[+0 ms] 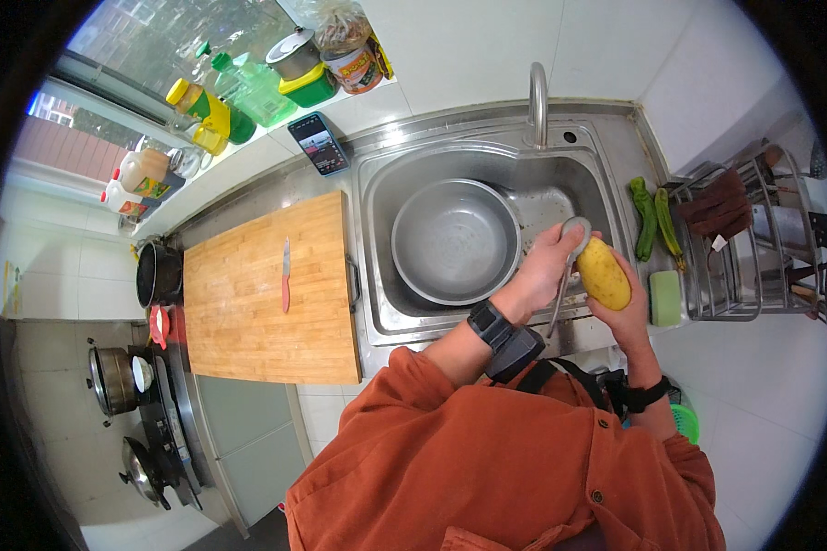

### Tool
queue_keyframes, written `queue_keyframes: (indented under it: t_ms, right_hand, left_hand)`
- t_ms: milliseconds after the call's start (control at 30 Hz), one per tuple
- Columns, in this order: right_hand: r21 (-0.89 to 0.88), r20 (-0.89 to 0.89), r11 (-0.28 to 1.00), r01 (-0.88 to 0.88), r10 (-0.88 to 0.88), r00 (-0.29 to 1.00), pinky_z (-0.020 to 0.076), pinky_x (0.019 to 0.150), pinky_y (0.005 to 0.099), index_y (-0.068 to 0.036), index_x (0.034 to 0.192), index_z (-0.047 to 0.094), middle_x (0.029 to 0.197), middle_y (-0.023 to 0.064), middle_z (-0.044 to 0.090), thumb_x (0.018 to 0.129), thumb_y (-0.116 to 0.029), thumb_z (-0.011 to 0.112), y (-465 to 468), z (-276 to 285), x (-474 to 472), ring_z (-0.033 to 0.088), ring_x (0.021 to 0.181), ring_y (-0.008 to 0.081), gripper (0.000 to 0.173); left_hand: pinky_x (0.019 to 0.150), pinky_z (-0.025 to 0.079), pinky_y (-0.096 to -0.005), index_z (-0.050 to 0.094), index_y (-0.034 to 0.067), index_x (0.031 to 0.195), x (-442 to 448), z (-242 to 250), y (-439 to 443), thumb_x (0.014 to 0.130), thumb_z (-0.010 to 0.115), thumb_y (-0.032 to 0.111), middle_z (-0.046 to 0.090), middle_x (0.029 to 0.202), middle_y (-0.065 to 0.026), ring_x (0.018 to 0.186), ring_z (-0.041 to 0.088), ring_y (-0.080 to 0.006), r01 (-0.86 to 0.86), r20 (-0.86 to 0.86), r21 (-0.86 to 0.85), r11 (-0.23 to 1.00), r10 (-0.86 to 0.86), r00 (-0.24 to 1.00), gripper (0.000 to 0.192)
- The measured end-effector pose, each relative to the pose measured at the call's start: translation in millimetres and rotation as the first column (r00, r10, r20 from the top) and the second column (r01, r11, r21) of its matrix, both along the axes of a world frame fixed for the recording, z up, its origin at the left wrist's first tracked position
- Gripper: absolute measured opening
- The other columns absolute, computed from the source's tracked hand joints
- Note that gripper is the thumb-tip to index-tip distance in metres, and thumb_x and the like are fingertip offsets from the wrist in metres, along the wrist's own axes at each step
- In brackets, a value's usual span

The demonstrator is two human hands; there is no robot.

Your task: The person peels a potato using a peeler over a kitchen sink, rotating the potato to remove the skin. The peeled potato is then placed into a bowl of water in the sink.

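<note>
My left hand [539,267], with a dark band and a black device at its wrist, grips a grey metal tool [576,227] with a rounded end. A thin metal part of it points down below the hand; its exact kind cannot be told. Just to the right, my right hand [630,311] holds a yellow potato [602,274] from below and its right side. The tool's rounded end is close against the potato's upper left; whether they touch is unclear. Both hands are over the right front of the steel sink [371,275]. A large grey metal basin [455,241] sits in the sink, left of them.
A steel faucet [538,103] rises behind the sink. Green peppers [643,219] and a green sponge [664,297] lie right of it, beside a metal rack [758,275]. On the left, a wooden cutting board [248,296] bears a red-handled knife [286,275]. A phone [319,144] leans behind.
</note>
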State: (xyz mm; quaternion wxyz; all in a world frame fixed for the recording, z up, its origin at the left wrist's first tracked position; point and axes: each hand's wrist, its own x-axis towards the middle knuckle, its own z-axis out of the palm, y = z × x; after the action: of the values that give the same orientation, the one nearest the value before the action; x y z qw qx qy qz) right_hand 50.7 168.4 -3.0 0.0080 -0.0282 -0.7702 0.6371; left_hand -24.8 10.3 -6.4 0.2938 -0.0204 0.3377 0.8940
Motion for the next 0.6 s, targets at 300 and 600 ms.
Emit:
queue_keyframes:
  t_ms: [300,600]
  right_hand:
    - [-0.061,-0.031,0.996,-0.067,0.065,0.997,0.0410,0.098,0.0311,-0.004,0.134,0.045,0.125,0.0075,0.054,0.065,-0.003,0.072,-5.3,1.8,-1.0,0.053,0.113,0.0177,0.074]
    - [-0.025,-0.053,1.000,-0.004,0.003,0.999,0.0396,0.099,0.0318,-0.004,0.133,0.045,0.128,0.0085,0.052,0.065,-0.003,0.072,-7.0,3.0,-5.0,0.051,0.116,0.0176,0.073]
  left_hand:
    - [0.080,0.050,-0.0308,0.045,0.000,0.111,-2.3,2.2,4.0,0.098,0.047,0.020,0.063,0.104,-0.0124,0.090,0.061,-0.0170,-0.102,0.060,-0.129,0.986,0.110,0.992,0.024]
    - [0.082,0.052,-0.0325,0.046,0.000,0.108,-3.5,5.5,-4.3,0.097,0.048,0.019,0.062,0.106,-0.0134,0.094,0.062,-0.0205,-0.053,-0.014,0.019,0.998,0.053,0.998,0.023]
